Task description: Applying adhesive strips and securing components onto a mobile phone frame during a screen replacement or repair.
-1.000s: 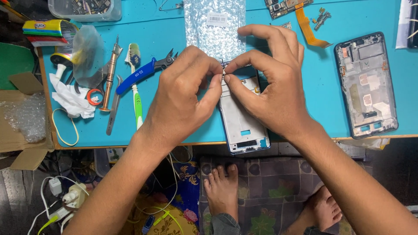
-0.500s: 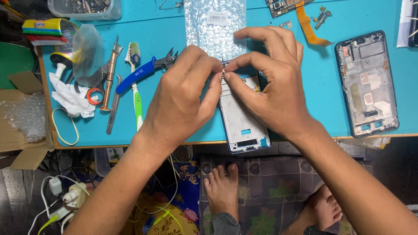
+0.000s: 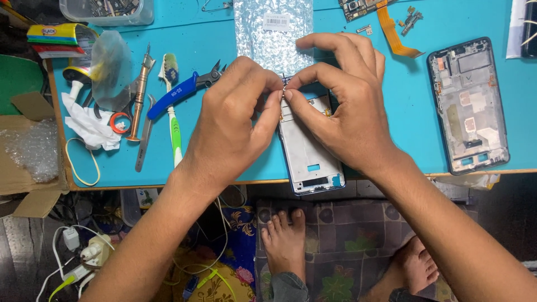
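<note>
White phone frame (image 3: 309, 154) under both hands, left hand (image 3: 235, 120) and right hand (image 3: 344, 106) fingertips pinching its top edge

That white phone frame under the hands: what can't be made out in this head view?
- The top of the white phone frame: covered by the left hand and right hand.
- The tiny part pinched between the fingertips: too small to identify.
- The clear plastic box of small parts: cut off by the top edge.
- The silver bubble-wrap pouch: lower end hidden behind the hands.
</note>
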